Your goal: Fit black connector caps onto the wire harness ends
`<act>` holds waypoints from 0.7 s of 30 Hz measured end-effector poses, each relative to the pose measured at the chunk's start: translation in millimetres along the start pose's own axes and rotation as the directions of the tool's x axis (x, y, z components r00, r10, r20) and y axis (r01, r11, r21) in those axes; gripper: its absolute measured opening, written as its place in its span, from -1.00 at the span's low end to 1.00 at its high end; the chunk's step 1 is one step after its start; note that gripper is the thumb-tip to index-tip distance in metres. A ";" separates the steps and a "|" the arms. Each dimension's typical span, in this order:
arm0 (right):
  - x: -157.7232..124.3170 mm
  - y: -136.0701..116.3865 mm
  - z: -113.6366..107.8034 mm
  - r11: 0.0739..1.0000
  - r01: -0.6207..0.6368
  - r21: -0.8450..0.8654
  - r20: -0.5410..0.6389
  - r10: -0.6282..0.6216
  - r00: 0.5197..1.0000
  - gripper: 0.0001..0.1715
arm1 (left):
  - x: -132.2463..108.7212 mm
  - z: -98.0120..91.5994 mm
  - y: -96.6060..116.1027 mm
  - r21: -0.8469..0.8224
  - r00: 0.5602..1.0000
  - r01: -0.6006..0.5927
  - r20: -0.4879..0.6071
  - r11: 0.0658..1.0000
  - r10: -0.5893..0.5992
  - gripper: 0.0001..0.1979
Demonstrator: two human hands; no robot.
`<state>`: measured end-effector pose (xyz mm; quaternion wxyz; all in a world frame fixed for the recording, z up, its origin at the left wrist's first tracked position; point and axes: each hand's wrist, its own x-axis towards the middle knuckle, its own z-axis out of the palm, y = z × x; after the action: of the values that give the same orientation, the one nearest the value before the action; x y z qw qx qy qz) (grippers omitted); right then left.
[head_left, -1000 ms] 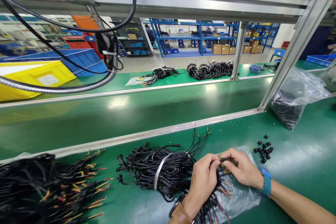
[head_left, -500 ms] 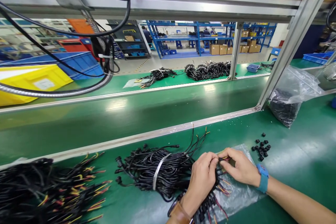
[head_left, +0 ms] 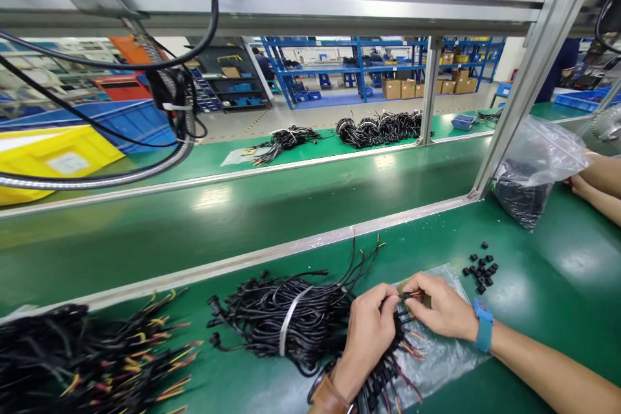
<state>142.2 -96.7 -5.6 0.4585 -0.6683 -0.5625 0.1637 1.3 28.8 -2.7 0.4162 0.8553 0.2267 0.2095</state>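
Observation:
Both hands meet over a clear plastic bag [head_left: 449, 362] at the right end of a tied bundle of black cables [head_left: 295, 314]. My left hand [head_left: 371, 323], with a brown band at the wrist, pinches a black cable close to its end. Thumb and forefinger of my right hand [head_left: 436, 304] are closed on the thin red and yellow wires [head_left: 413, 295] coming out of that cable. The fingers partly hide the cable end. More cable ends with bare coloured wires [head_left: 410, 349] lie below the hands.
Several small black caps [head_left: 480, 268] lie right of the hands. A plastic bag of black parts [head_left: 524, 191] leans by the metal post [head_left: 517, 84]. Another person's arms [head_left: 599, 184] reach in at right. A loose cable pile [head_left: 87, 356] lies at left.
The view has shifted slightly, moving the scene a little left. Another person's arms have come in at the right edge. My hands keep the same hold, with slightly more of the wires showing between them.

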 end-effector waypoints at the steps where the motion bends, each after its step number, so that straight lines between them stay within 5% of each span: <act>1: -0.3 0.8 0.5 1.000 0.005 -0.007 0.001 -0.005 1.000 -0.91 | 0.0 0.1 0.1 -0.001 1.000 0.001 0.006 1.000 -0.001 -0.76; 21: 5.0 3.9 8.0 0.990 0.109 -0.092 -0.009 -0.110 0.994 -0.86 | -0.1 0.7 0.8 0.066 0.999 -0.043 0.013 0.997 0.042 -0.77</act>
<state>140.3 -88.5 -11.5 0.4395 -0.6578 -0.6022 0.1076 1.7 27.9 -2.5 0.3843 0.8744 0.2129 0.2057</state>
